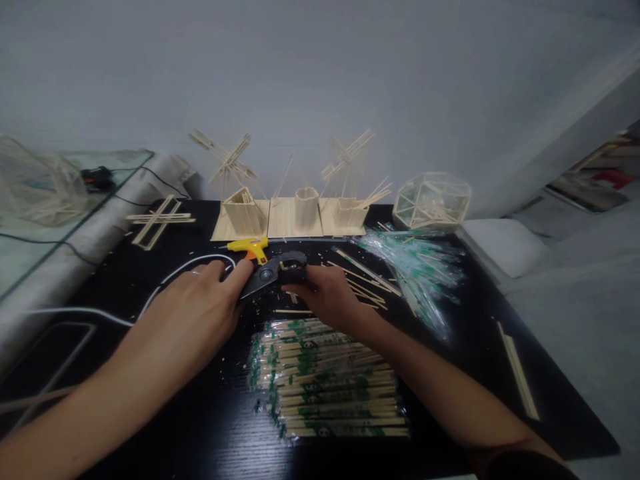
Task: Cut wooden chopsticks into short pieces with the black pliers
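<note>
My left hand (200, 310) is closed around the handles of a black cutter (267, 275) with curved jaws, held above the middle of the black table. At the jaws, my right hand (333, 293) is closed, its fingers pinched just right of the blade. A pale chopstick tip (282, 265) shows in the jaw opening; the rest of it is hidden by the tool and fingers. Just beyond my left fingers lies a yellow hot glue gun (255, 249). Wrapped chopsticks (340, 387) are spread in a row below my right wrist.
Behind stand stick-built models on wooden boards (285, 223), with a faceted stick frame (433, 200) to their right. Loose chopsticks (367, 293) and empty plastic wrappers (425, 267) lie right of centre. A stick cross (160, 220) and white cable (105, 315) are left; more sticks (520, 377) lie right.
</note>
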Demonstrator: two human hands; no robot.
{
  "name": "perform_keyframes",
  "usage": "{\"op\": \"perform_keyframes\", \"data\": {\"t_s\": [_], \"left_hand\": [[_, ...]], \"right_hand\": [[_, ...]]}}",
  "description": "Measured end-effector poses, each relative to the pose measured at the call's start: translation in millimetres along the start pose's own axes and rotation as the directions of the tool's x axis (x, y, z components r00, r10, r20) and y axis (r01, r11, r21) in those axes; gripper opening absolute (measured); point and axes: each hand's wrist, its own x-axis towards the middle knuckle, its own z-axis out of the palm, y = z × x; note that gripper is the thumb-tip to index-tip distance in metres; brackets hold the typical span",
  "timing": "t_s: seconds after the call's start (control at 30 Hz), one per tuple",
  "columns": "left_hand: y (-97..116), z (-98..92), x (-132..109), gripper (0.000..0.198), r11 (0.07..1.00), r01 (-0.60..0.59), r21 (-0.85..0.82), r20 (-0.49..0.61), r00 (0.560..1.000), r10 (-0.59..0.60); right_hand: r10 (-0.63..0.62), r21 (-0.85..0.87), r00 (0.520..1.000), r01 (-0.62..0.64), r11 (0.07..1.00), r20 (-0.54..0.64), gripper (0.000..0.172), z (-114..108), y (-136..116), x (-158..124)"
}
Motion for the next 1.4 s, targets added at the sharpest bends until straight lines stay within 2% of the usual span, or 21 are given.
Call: {"op": "perform_keyframes", "data": {"t_s": [0.2,0.33,0.43,0.53,0.63,0.67,0.73,0.8,0.9,0.97,1.03,1.13,1.2,1.27,1.3,1.33,1.4], "left_hand": [[-0.5,1.0,-3.2,0.048,0.998,0.063,0.021,0.038,0.997,-0.064],[-2.0,-1.6,-0.8,0.049,0.995,0.099,-0.023,0.071,0.993,-0.098],[-4.7,-3.9,2.0,0.044,0.989,0.112,-0.092,0.034,0.993,-0.109],[-9.1,-5.5,4.4,0.028,0.981,0.134,-0.14,-0.019,0.99,-0.138],[-13.8,-1.6,7.2,0.02,0.951,0.238,-0.198,-0.044,0.967,-0.251],[-14.8,1.9,8.3,0.021,0.931,0.258,-0.26,-0.051,0.959,-0.28],[-14.9,12.1,10.2,0.026,0.864,0.209,-0.458,-0.087,0.957,-0.277],[-12.1,25.0,11.4,0.033,0.768,0.158,-0.621,-0.059,0.967,-0.246],[-4.1,43.7,10.7,0.041,0.627,0.175,-0.76,0.034,0.973,-0.229],[1.7,52.4,8.9,0.042,0.553,0.177,-0.814,0.074,0.976,-0.204],[6.3,56.8,6.8,0.044,0.507,0.176,-0.844,0.086,0.977,-0.196],[10.8,55.9,3.9,0.048,0.461,0.16,-0.873,0.086,0.98,-0.179],[12.4,53.1,2.4,0.049,0.446,0.143,-0.884,0.081,0.985,-0.154],[13.4,51.3,1.0,0.049,0.469,0.128,-0.874,0.075,0.988,-0.132],[13.9,51.2,0.2,0.047,0.496,0.118,-0.86,0.071,0.991,-0.113],[14.5,51.8,-0.6,0.046,0.53,0.107,-0.841,0.068,0.993,-0.093],[16.2,54.7,-2.4,0.043,0.606,0.085,-0.791,0.068,0.996,-0.051]], "right_hand": [[-0.022,0.025,0.999,0.023,0.999,-0.027,0.018,2.4,1.4,-1.5],[0.024,0.031,1.0,-0.024,0.999,-0.011,0.02,4.3,0.8,-1.2],[0.047,0.046,0.999,-0.047,0.998,0.005,0.018,1.0,-2.6,1.2],[0.014,0.103,0.999,-0.017,0.995,0.029,0.008,-16.0,-8.8,6.3],[-0.002,0.07,1.0,0.002,0.998,0.01,0.008,-46.6,-12.0,13.4],[0.026,0.012,1.0,-0.026,1.0,-0.006,0.009,-57.1,-10.8,15.9],[0.124,-0.11,0.992,-0.121,0.987,0.021,0.008,-73.7,-3.9,20.4],[0.246,-0.243,0.96,-0.21,0.947,0.132,0.004,-80.3,8.3,23.2],[0.413,-0.414,0.861,-0.273,0.869,0.298,0.008,-71.4,29.9,22.4],[0.458,-0.464,0.823,-0.278,0.841,0.337,0.012,-59.9,41.7,19.4],[0.471,-0.48,0.817,-0.284,0.83,0.333,0.015,-50.4,48.6,16.5],[0.473,-0.496,0.832,-0.291,0.818,0.29,0.013,-45.7,47.2,16.0],[0.431,-0.387,0.864,-0.316,0.866,0.26,0.008,-47.8,38.2,18.3],[0.394,-0.064,0.869,-0.393,0.917,0.3,0.022,-51.0,24.3,20.6],[0.38,0.15,0.846,-0.459,0.876,0.374,0.03,-52.2,16.5,21.1],[0.356,0.328,0.808,-0.534,0.779,0.47,0.036,-52.7,8.9,21.1],[0.286,0.495,0.718,-0.662,0.562,0.635,0.036,-51.3,-4.0,19.6]]}}
